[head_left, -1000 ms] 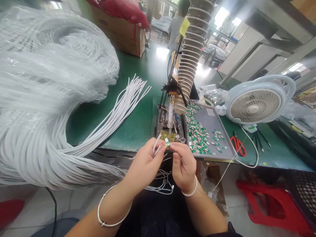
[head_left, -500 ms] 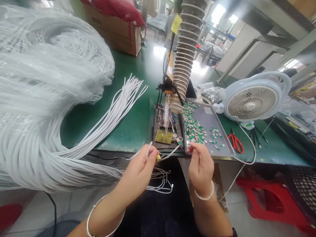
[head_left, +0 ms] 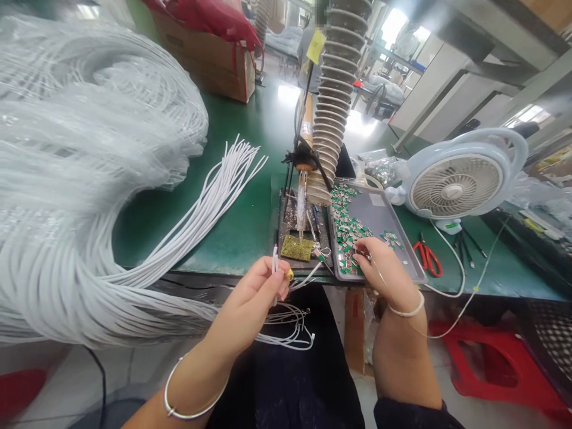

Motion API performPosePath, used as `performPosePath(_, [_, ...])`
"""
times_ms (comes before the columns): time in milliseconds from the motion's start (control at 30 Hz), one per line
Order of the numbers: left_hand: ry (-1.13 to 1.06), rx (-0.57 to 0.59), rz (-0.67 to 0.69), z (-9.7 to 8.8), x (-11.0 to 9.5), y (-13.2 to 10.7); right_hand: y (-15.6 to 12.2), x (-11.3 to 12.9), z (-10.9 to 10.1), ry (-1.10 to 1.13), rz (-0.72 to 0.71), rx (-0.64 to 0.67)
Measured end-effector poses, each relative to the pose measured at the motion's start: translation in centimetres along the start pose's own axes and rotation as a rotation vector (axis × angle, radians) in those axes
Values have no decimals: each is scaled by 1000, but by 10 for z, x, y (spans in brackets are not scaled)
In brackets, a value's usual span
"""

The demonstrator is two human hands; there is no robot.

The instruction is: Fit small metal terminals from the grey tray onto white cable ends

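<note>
My left hand (head_left: 254, 301) is closed in a pinch on the end of a white cable (head_left: 274, 262), which stands upright between thumb and fingers just in front of the bench edge. My right hand (head_left: 384, 271) reaches over the near edge of a grey metal tray (head_left: 409, 262). Its fingertips are curled down among the small green circuit boards (head_left: 351, 229) scattered there. Whether they grip one is hidden. A soldering iron (head_left: 302, 196) points down at a yellow sponge (head_left: 296, 247) between the hands.
A huge bundle of white cables (head_left: 67, 196) fills the left, with loose ends fanned over the green bench (head_left: 241, 220). A ribbed fume hose (head_left: 333, 101) rises behind the iron. A white fan (head_left: 460, 182), red cutters (head_left: 428, 257), a cardboard box (head_left: 210, 53) and a red stool (head_left: 496, 363) stand around.
My hands have separated. The right hand moved right and forward from beside the left hand onto the tray of green boards. The left hand stayed, still pinching the cable end.
</note>
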State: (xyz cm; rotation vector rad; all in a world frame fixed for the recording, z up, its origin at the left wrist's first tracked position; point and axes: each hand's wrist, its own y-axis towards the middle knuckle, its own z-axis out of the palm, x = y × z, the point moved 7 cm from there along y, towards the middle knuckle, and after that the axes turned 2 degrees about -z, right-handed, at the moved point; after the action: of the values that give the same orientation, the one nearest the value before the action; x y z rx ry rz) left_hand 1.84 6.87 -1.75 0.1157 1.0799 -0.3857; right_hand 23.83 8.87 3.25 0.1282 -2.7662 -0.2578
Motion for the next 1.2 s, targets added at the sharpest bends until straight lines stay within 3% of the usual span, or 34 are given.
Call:
performPosePath(267, [21, -40, -46, 1, 4, 2, -3, 3, -5, 72, -35, -130])
performPosePath(467, [-2, -107, -29, 3, 2, 4, -15, 34, -19, 216, -111, -369])
performPosePath(567, [75, -146, -17, 4, 0, 3, -22, 51, -19, 329, -146, -424])
performPosePath(733, [226, -211, 15, 8, -8, 3, -32, 71, -6, 515, -170, -420])
performPosePath(967, [44, -176, -19, 21, -8, 6, -34, 87, 15, 668, -114, -356])
performPosePath(1200, [27, -194, 2, 22, -15, 5, -30, 93, 22, 722, -61, -369])
